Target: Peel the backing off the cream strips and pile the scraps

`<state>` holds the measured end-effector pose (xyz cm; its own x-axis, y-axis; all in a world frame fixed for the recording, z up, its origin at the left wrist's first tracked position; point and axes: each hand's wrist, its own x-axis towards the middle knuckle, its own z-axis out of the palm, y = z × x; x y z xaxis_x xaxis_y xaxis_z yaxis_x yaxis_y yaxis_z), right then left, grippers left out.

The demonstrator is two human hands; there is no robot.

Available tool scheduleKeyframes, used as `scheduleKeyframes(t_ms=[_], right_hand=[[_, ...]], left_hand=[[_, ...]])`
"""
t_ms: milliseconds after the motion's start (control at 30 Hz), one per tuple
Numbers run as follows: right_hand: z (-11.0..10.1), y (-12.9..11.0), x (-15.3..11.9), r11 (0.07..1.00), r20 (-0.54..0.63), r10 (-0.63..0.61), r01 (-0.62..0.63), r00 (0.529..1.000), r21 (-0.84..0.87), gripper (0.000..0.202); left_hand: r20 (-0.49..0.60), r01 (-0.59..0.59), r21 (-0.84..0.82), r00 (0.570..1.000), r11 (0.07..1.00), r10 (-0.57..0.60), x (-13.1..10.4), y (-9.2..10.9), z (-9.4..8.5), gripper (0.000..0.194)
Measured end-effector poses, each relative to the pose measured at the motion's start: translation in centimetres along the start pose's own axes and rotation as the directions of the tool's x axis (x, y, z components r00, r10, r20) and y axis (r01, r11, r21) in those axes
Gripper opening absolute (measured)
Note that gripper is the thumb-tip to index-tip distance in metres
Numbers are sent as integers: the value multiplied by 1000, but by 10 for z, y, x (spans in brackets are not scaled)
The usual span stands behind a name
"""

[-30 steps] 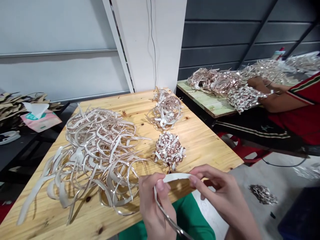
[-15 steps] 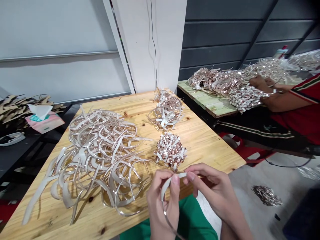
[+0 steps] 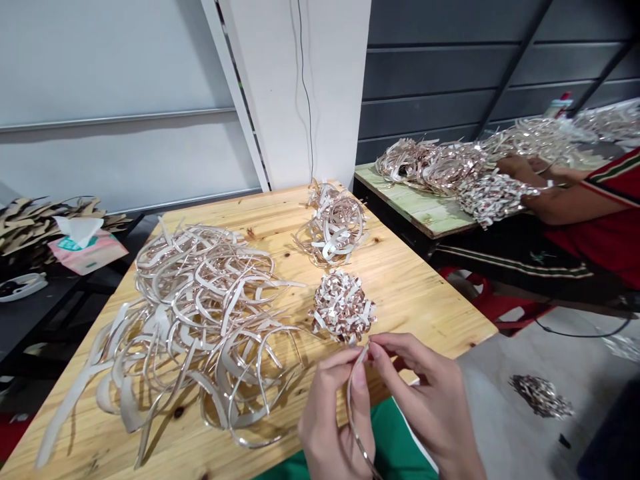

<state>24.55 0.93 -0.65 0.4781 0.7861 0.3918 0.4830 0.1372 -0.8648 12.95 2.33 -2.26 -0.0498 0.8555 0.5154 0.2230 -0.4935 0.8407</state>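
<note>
Between my fingertips is a narrow strip [image 3: 351,407], whitish on one face and shiny metallic on the edge. My left hand [image 3: 336,407] pinches it near its upper end, and the rest curves down past the palm. My right hand [image 3: 425,387] pinches the tip of the same strip, close against the left fingers. Just beyond my hands sits a pile of short, shiny folded pieces [image 3: 343,307] in white and rose-gold. A large tangle of loose curled strips [image 3: 215,293] spreads over the left of the wooden table [image 3: 415,293].
A smaller strip tangle [image 3: 335,227] lies at the back. Left, a tissue box [image 3: 89,250] stands on a dark table beside brown strips [image 3: 35,227]. At right, a co-worker's arms [image 3: 555,193] reach over another table with shiny piles [image 3: 450,163]. Shiny pieces [image 3: 540,395] lie on the floor.
My hands have drawn closer together, both still pinching the strip. Its upper part, which arched sideways between them, now stands more upright and edge-on. The view has shifted slightly.
</note>
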Motion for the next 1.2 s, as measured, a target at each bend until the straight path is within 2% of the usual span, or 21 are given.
scheduleKeyframes(t_ms=[233,367,467,567,700,800,900,1100,1200], right_hand=[[0,-1,-3,993,48,-81,85,996,-76,13],[3,-3,-2,989,-32,-113,109,993,-102,14],[6,-2,-3,996,-116,-48,39,992,-85,13],[12,3,-6,998,-102,63,-61,993,23,13],[17,10,-7,933,-4,253,-243,967,265,17],[16,16,-5,866,181,274,-324,944,381,22],[14,19,-3,868,308,183,-301,934,395,25],[18,12,-3,957,223,150,-198,963,212,23],[18,11,-5,978,191,130,-158,973,139,21]], left_hand=[[41,-2,6,999,1000,2,1,2,-5,14],[28,53,5,998,999,-54,3,5,-7,15],[-2,142,16,990,990,-142,4,5,-6,25],[-41,211,-22,976,977,-212,3,1,-4,32],[-99,212,-55,971,976,-217,1,-5,-4,30],[-118,223,-7,968,975,-223,4,-4,-9,25],[-96,221,43,972,974,-216,10,1,-14,21],[33,99,35,994,994,-100,12,3,-19,15],[57,97,40,993,994,-99,9,1,-18,13]])
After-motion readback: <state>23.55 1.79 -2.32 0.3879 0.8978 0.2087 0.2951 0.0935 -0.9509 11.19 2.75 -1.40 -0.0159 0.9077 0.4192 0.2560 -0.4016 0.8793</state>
